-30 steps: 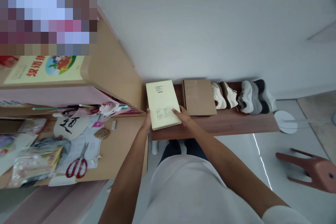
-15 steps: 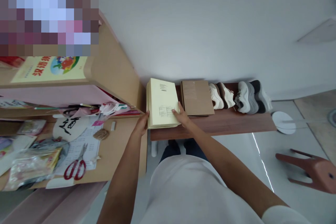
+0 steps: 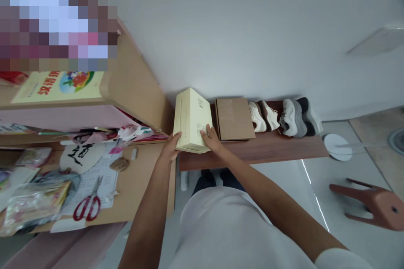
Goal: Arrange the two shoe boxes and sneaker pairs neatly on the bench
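Note:
A pale yellow book (image 3: 191, 119) is tilted up on its edge at the left end of a reddish-brown low bench (image 3: 271, 149). My left hand (image 3: 172, 145) grips its near left corner, by the spine. My right hand (image 3: 211, 138) presses on the cover at the near right corner, fingers closed on the book. A brown book (image 3: 234, 118) lies flat on the bench just right of it.
Two pairs of shoes (image 3: 285, 117) stand further right on the bench. A wooden desk (image 3: 142, 180) with red scissors (image 3: 86, 208), papers and a shelf is on the left. A red stool (image 3: 369, 204) lies on the floor at right, near a white round base (image 3: 337, 147).
The yellow book has gone from lying flat to tilted up on its edge, its spine now showing. Both hands stayed on its near corners and lifted with it.

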The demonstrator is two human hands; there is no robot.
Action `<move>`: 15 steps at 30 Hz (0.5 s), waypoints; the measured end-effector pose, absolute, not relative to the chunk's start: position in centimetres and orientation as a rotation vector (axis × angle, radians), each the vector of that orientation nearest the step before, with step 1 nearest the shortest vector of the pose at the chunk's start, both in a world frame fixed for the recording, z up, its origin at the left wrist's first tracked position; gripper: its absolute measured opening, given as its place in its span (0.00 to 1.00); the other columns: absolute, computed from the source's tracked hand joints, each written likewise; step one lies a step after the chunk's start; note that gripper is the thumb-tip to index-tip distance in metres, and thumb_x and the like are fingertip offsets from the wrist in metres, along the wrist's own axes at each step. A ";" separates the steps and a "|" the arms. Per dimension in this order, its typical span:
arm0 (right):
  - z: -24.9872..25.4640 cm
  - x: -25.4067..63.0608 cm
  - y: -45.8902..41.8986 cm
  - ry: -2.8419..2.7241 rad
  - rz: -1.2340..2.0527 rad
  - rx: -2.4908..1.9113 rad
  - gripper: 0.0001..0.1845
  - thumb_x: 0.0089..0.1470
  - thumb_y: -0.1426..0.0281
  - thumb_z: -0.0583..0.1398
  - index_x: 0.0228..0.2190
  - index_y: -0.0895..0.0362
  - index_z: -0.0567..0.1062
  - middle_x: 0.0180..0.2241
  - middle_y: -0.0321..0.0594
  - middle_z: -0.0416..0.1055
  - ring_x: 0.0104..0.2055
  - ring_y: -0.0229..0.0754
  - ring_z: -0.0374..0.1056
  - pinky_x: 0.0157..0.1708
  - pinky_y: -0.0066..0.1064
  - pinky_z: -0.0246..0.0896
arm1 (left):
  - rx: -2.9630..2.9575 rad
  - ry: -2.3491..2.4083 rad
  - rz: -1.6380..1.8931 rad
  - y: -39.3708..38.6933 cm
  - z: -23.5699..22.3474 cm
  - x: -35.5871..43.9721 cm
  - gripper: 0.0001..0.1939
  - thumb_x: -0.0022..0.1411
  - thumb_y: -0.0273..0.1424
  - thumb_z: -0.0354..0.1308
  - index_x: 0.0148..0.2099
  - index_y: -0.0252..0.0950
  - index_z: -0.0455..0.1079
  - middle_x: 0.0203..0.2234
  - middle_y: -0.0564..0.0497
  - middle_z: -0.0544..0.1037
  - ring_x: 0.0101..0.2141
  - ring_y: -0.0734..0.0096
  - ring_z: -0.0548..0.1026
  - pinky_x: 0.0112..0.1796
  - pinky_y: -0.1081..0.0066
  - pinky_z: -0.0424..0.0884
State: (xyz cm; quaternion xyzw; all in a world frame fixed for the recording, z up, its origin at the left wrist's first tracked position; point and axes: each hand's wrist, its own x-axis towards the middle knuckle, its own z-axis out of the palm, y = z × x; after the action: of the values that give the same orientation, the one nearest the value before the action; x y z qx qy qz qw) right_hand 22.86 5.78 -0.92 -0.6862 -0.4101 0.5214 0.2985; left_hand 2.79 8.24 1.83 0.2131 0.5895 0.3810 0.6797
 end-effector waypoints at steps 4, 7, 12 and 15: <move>-0.2 22.0 6.1 -1.084 1.478 -1.677 0.51 0.58 0.37 0.53 0.71 0.53 0.50 0.74 0.44 0.38 0.76 0.49 0.30 0.73 0.49 0.27 | 0.599 1.381 0.935 8.1 2.8 3.7 0.26 0.57 0.37 0.69 0.56 0.38 0.73 0.45 0.45 0.83 0.43 0.59 0.82 0.38 0.67 0.79; 0.3 21.5 6.1 -1.053 1.546 -1.565 0.54 0.56 0.36 0.54 0.72 0.52 0.47 0.74 0.41 0.40 0.76 0.48 0.33 0.73 0.48 0.29 | 0.708 1.391 0.991 7.9 3.3 4.2 0.27 0.55 0.36 0.71 0.56 0.38 0.74 0.46 0.45 0.83 0.46 0.57 0.81 0.46 0.62 0.79; 0.1 21.3 5.5 -1.011 1.640 -1.407 0.56 0.56 0.40 0.58 0.72 0.53 0.42 0.73 0.42 0.45 0.73 0.48 0.48 0.70 0.43 0.47 | 0.826 1.417 1.024 6.9 3.6 5.0 0.29 0.53 0.35 0.72 0.58 0.37 0.74 0.49 0.45 0.82 0.49 0.55 0.80 0.52 0.57 0.76; -0.5 21.3 5.0 -0.970 1.649 -1.403 0.54 0.57 0.43 0.60 0.72 0.51 0.44 0.72 0.41 0.50 0.71 0.47 0.53 0.69 0.43 0.52 | 0.828 1.427 1.024 6.3 3.3 5.3 0.31 0.53 0.33 0.72 0.59 0.39 0.72 0.50 0.46 0.81 0.52 0.54 0.79 0.55 0.57 0.75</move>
State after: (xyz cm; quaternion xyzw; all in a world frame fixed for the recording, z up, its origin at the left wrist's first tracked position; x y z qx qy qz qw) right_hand 21.27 4.97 -0.52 -0.5483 -0.3789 0.6444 0.3749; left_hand 5.34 6.26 3.26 0.3519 0.6065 0.4353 0.5646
